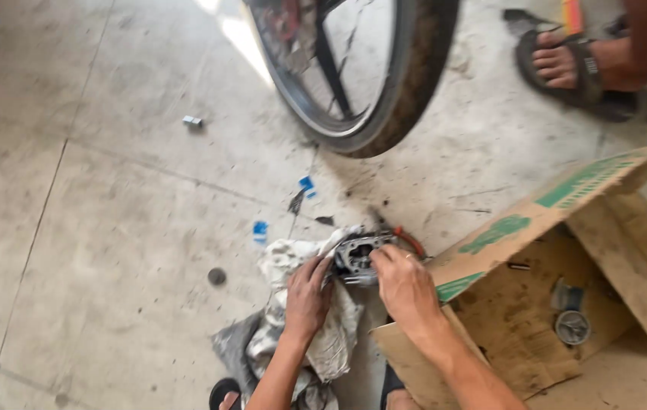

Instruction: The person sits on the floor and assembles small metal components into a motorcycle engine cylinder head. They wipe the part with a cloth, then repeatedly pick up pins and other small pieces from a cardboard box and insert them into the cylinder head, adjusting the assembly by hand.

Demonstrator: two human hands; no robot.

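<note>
Concrete floor point(111, 228), grimy, scored with joint lines — everything sits straight on it, so I work crouched low.

Motorcycle wheel point(384, 83) stands upright at the top of my view, tyre touching the floor, well apart from my hands.

Flattened cardboard box point(536, 304) lies open to my right, its flap raised toward the wheel. It serves as a tray: a small round metal part point(572, 327) rests on the oily inner face, kept off the dirt and from rolling off, I judge.

Another person's sandalled foot point(566, 68) at the top right corner, far from my work.

Dirty white rag point(301, 304) spread under my hands, between the box edge and bare floor — a pad for the part, and something to wipe with.

Metal engine part point(360, 257), grey with a round opening, sits at the rag's upper edge, just beside the box corner. A short red hose point(412, 241) curves off its right side.

My left hand point(307, 298) lies on the rag, fingers curled against the part's left side, pressing cloth to it; looks like bracing or wiping, and whether it is clamped fully shut I cannot tell.

My right hand point(407, 287) comes over the box edge, fingertips closed on the part's right rim, steadying it.

Smaller bits: dark washer point(217, 276) left of the rag, blue scraps point(260, 229) above it, a small metal nut point(192, 121) far off.
</note>
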